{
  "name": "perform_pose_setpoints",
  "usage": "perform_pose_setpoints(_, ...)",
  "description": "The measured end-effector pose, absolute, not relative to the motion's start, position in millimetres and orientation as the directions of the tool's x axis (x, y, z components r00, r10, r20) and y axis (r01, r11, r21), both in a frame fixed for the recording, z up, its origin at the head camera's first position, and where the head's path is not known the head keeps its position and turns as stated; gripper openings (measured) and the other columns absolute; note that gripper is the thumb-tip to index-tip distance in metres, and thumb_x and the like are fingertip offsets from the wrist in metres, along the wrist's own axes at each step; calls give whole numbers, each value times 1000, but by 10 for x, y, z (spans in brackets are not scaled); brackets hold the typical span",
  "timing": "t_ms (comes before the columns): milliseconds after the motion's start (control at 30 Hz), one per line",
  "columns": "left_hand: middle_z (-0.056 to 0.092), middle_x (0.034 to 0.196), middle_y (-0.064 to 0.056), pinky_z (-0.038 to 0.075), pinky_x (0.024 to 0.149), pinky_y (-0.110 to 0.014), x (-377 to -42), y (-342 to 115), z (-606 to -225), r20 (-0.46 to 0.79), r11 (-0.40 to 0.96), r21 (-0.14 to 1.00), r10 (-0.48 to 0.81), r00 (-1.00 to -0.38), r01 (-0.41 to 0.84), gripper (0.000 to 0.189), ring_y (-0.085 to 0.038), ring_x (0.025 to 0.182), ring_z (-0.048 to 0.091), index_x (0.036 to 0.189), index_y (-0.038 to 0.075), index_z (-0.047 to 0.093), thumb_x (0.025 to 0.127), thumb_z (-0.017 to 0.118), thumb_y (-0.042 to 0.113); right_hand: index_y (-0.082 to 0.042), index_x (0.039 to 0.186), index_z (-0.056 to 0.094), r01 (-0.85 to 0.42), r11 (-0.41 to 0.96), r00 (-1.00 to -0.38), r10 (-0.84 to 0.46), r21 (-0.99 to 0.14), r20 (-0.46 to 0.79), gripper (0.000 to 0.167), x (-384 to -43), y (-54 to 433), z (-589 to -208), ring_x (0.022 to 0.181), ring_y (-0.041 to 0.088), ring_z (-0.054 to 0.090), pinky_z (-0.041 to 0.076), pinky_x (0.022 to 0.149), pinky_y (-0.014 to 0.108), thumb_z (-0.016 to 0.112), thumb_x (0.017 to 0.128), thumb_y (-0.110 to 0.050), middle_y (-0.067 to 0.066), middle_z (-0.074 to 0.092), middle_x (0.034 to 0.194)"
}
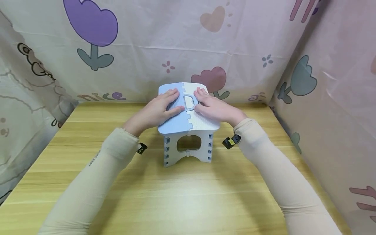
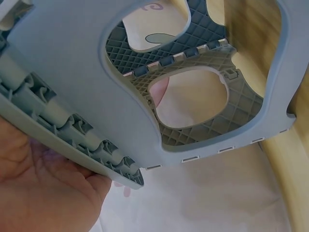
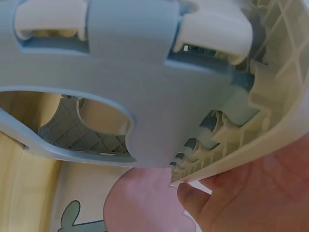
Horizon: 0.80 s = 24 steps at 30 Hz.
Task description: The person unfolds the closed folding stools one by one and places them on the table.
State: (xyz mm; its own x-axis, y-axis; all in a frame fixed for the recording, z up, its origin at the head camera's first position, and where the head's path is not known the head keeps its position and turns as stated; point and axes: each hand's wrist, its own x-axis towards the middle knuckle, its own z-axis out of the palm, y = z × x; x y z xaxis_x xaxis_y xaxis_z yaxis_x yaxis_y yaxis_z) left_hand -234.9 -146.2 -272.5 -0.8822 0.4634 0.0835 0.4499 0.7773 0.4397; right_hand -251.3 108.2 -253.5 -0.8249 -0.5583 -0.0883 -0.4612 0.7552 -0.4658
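Observation:
A small folding stool stands unfolded on the table, its seat half blue [image 1: 171, 122] and half white [image 1: 205, 122]. A blue carry handle [image 1: 185, 103] lies in the middle of the seat. My left hand [image 1: 157, 109] rests on the blue half with its fingers extended. On the white half rests my right hand [image 1: 215, 106], fingers fairly straight, its thumb by the handle. In the left wrist view, the stool's side panel [image 2: 72, 72] joins the hinged seat edge above my palm. The right wrist view shows the ribbed underside of the white half [image 3: 270, 121] over my right hand [image 3: 251, 198].
The wood-grain table [image 1: 188, 195] extends around the stool. Behind it hangs a patterned cloth [image 1: 141, 65], with another cloth wall [image 1: 332, 114] along the right side. More printed cloth [image 1: 23, 107] borders the left.

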Motion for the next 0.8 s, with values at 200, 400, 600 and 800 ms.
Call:
perform_pose_setpoints(200,21,180,-13,11,138,-52,-2356,-1457,-2732,101,767,429,483,-870,476,80,-30,169,14,169,4,29,110,55,51,-8,172,13,-469,766,-834,-548,-440,-65,76,-2487,1098,-2589,170,21,-4,7,139,43,38,110,-44,6,-3,182)
perform_pose_setpoints(400,20,180,-10,11,138,-53,-2355,-1490,-2747,88,769,428,488,-868,475,80,-29,170,13,170,7,27,109,56,51,-8,172,13,-486,771,-832,-552,-412,-52,77,-2449,1089,-2615,170,21,-3,7,139,44,38,111,-46,7,-3,182)
perform_pose_setpoints(600,21,180,-10,13,138,-55,-2360,-1525,-2772,102,761,432,492,-865,484,80,-29,169,15,170,8,28,109,57,51,-8,172,11,-497,772,-828,-559,-397,-50,77,-2435,1081,-2638,170,22,-3,6,139,44,38,112,-48,7,-3,182)
perform_pose_setpoints(800,21,180,-9,15,137,-57,-2351,-1539,-2777,112,759,436,486,-866,483,79,-30,169,15,170,8,29,109,57,51,-7,172,10,-503,770,-825,-564,-393,-50,78,-2434,1075,-2641,170,23,-3,8,139,46,38,112,-49,7,-3,182)
